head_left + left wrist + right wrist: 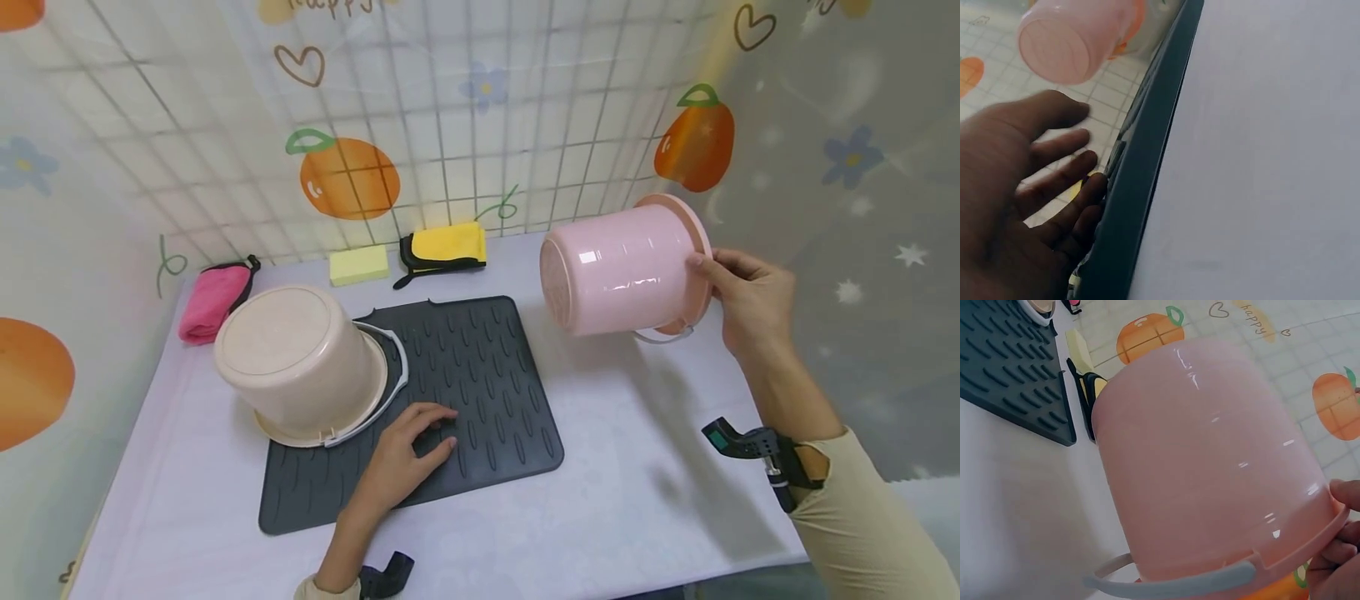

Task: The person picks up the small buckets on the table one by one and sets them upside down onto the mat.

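Note:
A pink plastic bucket [622, 271] is held tilted on its side above the table's right part, its base facing left. My right hand [757, 300] pinches its rim, thumb on the outer wall; the grey handle [1179, 584] hangs loose below. Upside down on the left of a dark ribbed drying mat [480, 375] rests a beige bucket [292, 358], its pale handle [405, 358] lying out on the mat. My left hand [405, 454] hovers low over the mat's front part, fingers loosely bent with nothing in them.
Along the back of the table lie a folded pink cloth [213, 302], a pale yellow sponge [358, 265] and a folded yellow cloth [448, 246] with black trim. Behind them stands a gridded curtain [450, 108] printed with oranges.

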`<state>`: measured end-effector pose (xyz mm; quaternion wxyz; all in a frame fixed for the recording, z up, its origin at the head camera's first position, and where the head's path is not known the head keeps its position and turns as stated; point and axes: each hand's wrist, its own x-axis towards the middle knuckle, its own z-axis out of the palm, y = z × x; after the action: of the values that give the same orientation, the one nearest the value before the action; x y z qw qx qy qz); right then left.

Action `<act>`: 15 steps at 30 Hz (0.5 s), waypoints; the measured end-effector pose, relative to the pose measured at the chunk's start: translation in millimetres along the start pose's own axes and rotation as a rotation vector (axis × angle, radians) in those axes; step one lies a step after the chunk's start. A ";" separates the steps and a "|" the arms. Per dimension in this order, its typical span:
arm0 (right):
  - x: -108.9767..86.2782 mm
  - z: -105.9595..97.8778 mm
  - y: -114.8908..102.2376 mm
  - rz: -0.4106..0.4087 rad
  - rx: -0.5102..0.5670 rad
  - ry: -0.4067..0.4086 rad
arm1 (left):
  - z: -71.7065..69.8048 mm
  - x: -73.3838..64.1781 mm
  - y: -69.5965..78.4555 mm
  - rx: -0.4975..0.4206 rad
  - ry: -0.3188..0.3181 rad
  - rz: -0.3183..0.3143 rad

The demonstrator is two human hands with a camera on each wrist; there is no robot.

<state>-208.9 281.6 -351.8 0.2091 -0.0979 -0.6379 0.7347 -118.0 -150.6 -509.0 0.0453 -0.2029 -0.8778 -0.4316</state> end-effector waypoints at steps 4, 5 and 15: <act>-0.2 -0.3 0.0 0.024 0.048 -0.008 | -5.5 17.5 6.7 -0.051 0.013 0.045; -0.3 -0.3 -0.1 0.034 0.062 -0.010 | -7.6 23.9 10.3 -0.064 0.010 0.042; -4.6 2.0 0.4 0.095 0.087 -0.007 | -22.1 104.8 47.0 -0.226 0.016 0.096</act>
<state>-205.7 277.8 -352.4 0.1758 -0.1161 -0.6008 0.7711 -197.3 -108.9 -433.8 0.0499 -0.2449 -0.8124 -0.5269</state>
